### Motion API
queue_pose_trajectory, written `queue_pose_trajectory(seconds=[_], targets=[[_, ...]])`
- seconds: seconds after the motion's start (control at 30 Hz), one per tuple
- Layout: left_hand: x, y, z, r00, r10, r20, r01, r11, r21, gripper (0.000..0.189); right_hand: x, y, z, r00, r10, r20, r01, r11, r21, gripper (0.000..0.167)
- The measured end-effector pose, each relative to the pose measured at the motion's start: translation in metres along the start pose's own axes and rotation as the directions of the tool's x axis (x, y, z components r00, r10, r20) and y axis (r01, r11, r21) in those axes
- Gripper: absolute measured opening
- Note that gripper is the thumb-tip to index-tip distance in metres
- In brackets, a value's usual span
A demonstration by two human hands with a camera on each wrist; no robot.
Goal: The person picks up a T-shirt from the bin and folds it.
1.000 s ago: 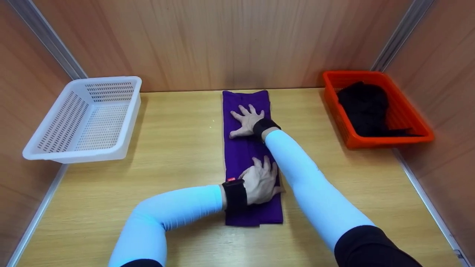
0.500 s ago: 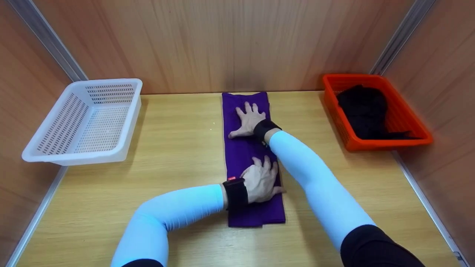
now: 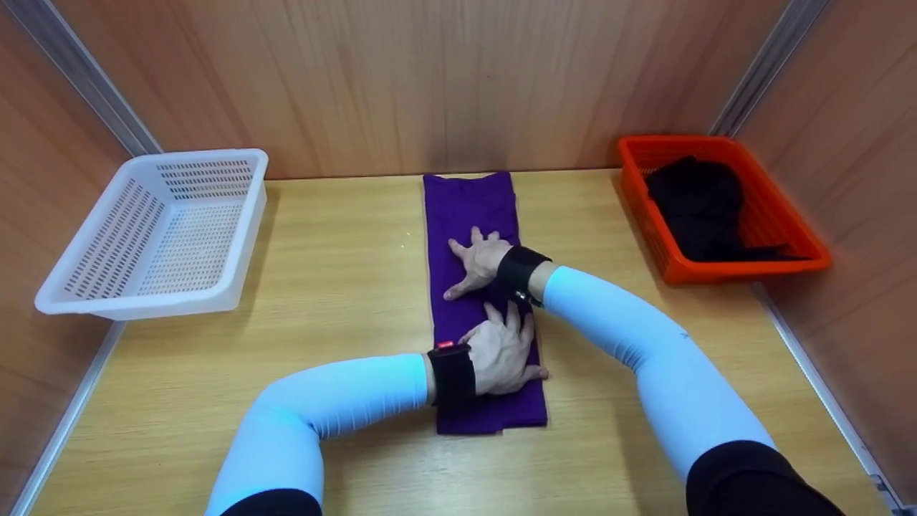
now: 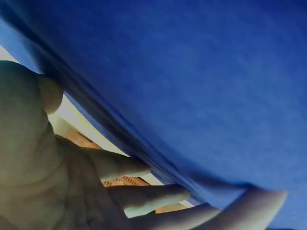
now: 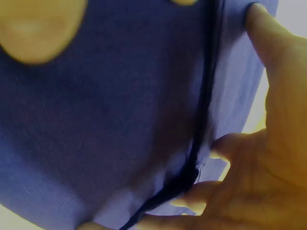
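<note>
A purple cloth garment (image 3: 466, 201), folded into a long narrow strip, lies flat from the back wall toward the person. Across its near half, my left hand (image 3: 501, 357) rests with fingers spread, the thumb reaching past the right edge. My right hand (image 3: 481, 261) is splayed palm down on the middle of the strip, just beyond the left. In the left wrist view, the fingers (image 4: 158, 194) lie along a blue-looking stretch of the cloth (image 4: 201, 96). The right wrist view has fingertips against the cloth (image 5: 120, 110), beside a dark fold line.
A white perforated basket (image 3: 143, 304) stands at the left on the wooden table (image 3: 337, 287). At the right back, an orange basket (image 3: 745, 269) holds a black cloth (image 3: 695, 208). Wood panels (image 3: 372, 86) enclose the back and both sides.
My right hand has slid along the purple garment toward the person, nearer the left hand, and its elbow has bent outward. The left hand keeps its place.
</note>
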State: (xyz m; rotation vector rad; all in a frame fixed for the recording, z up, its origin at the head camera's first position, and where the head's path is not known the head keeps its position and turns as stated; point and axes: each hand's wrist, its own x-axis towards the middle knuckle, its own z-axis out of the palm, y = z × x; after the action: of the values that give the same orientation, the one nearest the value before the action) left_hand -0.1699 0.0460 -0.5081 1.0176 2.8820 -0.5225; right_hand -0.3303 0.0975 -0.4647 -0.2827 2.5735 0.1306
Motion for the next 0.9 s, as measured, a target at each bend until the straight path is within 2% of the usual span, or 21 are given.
queue_pose_trajectory(seconds=[0.2, 0.33, 0.47, 0.57, 0.67, 0.73, 0.77, 0.8, 0.83, 0.9], targets=[[0.001, -0.007, -0.004, 1.000, -0.002, 0.013, 0.002, 0.999, -0.045, 0.104, 0.016, 0.001, -0.009, 0.999, 0.007, 0.037, -0.007, 1.000, -0.007, 0.132], [0.003, -0.016, -0.006, 1.000, -0.002, 0.024, 0.004, 0.996, -0.089, 0.103, 0.024, 0.006, -0.010, 1.000, -0.011, 0.019, 0.010, 0.999, 0.033, 0.133], [0.002, -0.017, -0.006, 1.000, -0.002, 0.027, 0.005, 0.995, -0.104, 0.104, 0.030, 0.012, -0.007, 1.000, -0.028, -0.008, 0.028, 0.999, 0.036, 0.133], [0.001, -0.022, -0.006, 0.999, 0.050, 0.011, -0.048, 0.992, -0.121, 0.103, 0.033, 0.018, -0.003, 0.998, -0.051, -0.041, 0.053, 0.998, 0.042, 0.131], [-0.005, -0.037, -0.006, 0.987, 0.153, -0.045, -0.159, 0.973, -0.167, 0.098, 0.025, 0.027, 0.006, 0.986, -0.122, -0.113, 0.130, 0.989, 0.065, 0.118], [-0.013, -0.052, -0.007, 0.962, 0.248, -0.110, -0.266, 0.944, -0.195, 0.092, 0.013, 0.037, 0.016, 0.954, -0.221, -0.200, 0.234, 0.971, 0.044, 0.106], [-0.018, -0.061, -0.006, 0.945, 0.296, -0.140, -0.320, 0.926, -0.203, 0.089, 0.005, 0.043, 0.023, 0.926, -0.285, -0.249, 0.298, 0.954, 0.016, 0.099], [-0.024, -0.070, -0.005, 0.925, 0.340, -0.171, -0.371, 0.905, -0.207, 0.086, -0.003, 0.050, 0.030, 0.886, -0.355, -0.299, 0.367, 0.930, -0.018, 0.092], [-0.030, -0.079, -0.003, 0.905, 0.379, -0.193, -0.416, 0.885, -0.209, 0.084, -0.012, 0.056, 0.039, 0.834, -0.430, -0.346, 0.436, 0.898, -0.063, 0.086], [-0.044, -0.095, 0.002, 0.868, 0.445, -0.219, -0.486, 0.851, -0.199, 0.082, -0.030, 0.069, 0.057, 0.715, -0.565, -0.411, 0.556, 0.817, -0.155, 0.076]])
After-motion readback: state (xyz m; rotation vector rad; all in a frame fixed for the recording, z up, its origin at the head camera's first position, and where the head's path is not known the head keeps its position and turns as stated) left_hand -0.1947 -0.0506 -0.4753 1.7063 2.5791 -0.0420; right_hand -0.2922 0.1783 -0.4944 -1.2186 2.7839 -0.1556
